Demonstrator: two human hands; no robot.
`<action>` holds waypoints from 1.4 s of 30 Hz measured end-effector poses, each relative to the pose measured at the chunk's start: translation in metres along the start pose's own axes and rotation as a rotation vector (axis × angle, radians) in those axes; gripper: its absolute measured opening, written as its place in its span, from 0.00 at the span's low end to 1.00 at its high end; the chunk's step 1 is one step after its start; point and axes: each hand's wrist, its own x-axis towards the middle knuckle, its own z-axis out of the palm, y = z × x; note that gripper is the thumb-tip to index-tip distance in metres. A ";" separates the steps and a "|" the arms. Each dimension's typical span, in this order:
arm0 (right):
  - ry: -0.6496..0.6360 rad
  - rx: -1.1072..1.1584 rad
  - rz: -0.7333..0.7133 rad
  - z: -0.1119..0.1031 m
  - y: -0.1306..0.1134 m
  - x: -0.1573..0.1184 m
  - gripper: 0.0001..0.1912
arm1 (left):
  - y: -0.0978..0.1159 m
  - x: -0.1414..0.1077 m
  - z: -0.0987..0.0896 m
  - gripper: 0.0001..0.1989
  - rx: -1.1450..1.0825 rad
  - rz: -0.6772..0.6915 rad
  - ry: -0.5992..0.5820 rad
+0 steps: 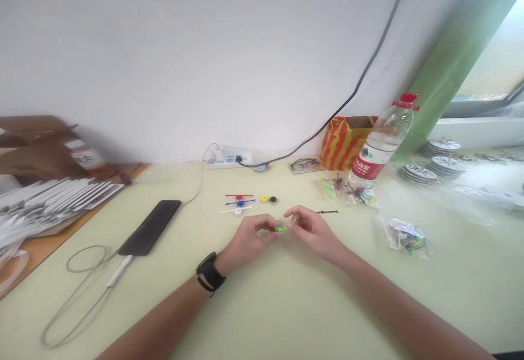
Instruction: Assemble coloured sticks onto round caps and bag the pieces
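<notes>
Probably light, stiff and a bit slippery, the small green piece point(280, 229) was over the desk point(282, 311), pinched in the left hand point(250, 238); edge hold suited it. Right hand point(318, 234) curled at a green bit point(295, 220), grip unclear.

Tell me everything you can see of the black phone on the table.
The phone is a thin black slab with rounded corners, its smooth, dark upper face showing nothing lit. It lies flat and slantwise on the pale green table, left of the left hand, which does not touch it. A white plug on a thin grey cable meets its near end. Its underside is hidden.
</notes>
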 end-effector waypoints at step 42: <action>-0.037 0.078 -0.048 -0.003 -0.008 0.000 0.17 | 0.007 0.005 -0.006 0.14 -0.371 -0.141 0.078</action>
